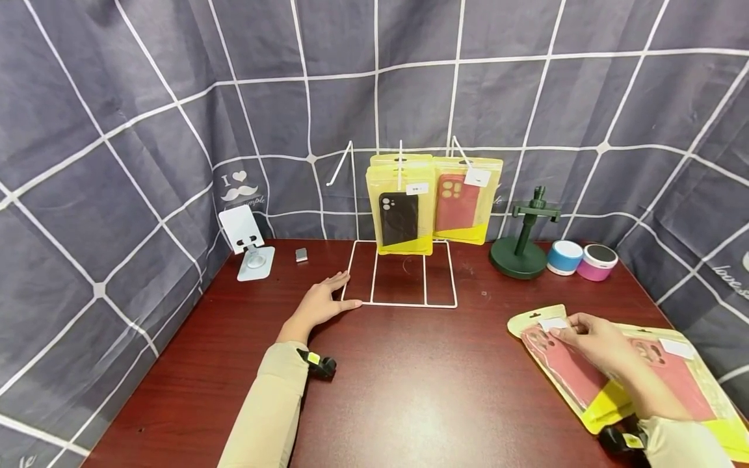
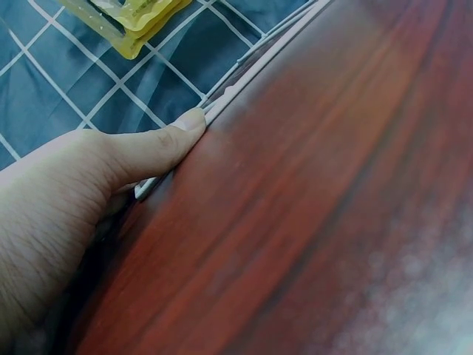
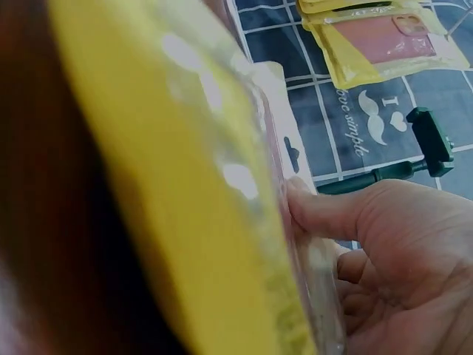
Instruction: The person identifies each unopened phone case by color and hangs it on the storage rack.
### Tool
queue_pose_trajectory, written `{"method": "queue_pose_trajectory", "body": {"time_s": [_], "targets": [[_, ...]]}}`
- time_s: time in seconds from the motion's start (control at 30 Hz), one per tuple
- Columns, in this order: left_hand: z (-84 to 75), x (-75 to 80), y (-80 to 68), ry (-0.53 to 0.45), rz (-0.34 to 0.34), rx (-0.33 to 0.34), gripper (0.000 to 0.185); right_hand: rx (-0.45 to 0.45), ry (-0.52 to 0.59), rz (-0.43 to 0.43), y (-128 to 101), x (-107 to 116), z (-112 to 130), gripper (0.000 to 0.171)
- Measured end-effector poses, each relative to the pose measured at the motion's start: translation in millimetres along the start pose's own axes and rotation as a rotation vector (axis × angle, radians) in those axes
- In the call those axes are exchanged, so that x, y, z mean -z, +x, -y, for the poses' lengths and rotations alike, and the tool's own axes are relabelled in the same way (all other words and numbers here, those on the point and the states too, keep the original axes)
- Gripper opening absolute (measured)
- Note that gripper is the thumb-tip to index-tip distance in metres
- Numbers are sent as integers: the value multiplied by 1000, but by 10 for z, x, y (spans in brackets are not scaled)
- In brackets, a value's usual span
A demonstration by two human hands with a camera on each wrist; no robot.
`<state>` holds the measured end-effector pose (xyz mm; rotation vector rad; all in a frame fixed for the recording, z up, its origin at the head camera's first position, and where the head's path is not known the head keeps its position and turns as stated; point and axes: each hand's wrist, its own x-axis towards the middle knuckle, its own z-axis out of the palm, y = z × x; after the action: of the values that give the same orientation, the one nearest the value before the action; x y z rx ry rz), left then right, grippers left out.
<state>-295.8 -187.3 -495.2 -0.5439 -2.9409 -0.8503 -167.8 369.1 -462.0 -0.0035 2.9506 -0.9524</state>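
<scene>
My right hand (image 1: 603,341) pinches a yellow-edged clear pouch (image 3: 199,177) near its top, by the white label. In it lies a pink phone case (image 1: 570,374), and the pouch is tilted up at the table's right side. A second pouched pink phone case (image 1: 673,377) lies beneath and beside that hand. At the left front corner of a white wire display rack (image 1: 409,304), my left hand (image 1: 320,304) rests with fingers extended, its thumb touching the base wire. From the rack's prongs hang pouches with a black phone case (image 1: 400,221) and a pink phone case (image 1: 458,205).
A dark green stand (image 1: 519,253) is at the back right, next to a blue speaker (image 1: 564,258) and a purple speaker (image 1: 597,263). At the back left are a white phone stand (image 1: 242,237) and a small grey block (image 1: 301,255). Checked cloth (image 1: 409,39) hangs behind.
</scene>
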Motion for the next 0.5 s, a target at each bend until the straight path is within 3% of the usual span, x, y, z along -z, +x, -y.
{"method": "queue_pose_trajectory", "body": {"time_s": [0.17,0.3,0.4,0.5], "targets": [[0,-3,5,2,-6,-3,91,33,47,-58,-31,-5,14,36],[9,-11,-6,0,-6,-5,91,-10,286,-45,-43,-2,26,40],[7,-17,-15,8,-3,-5,92,-93,521,37,-28,9,20,42],[-1,-17,-12,7,-4,-2,91,-183,700,93,1,28,8,32]]}}
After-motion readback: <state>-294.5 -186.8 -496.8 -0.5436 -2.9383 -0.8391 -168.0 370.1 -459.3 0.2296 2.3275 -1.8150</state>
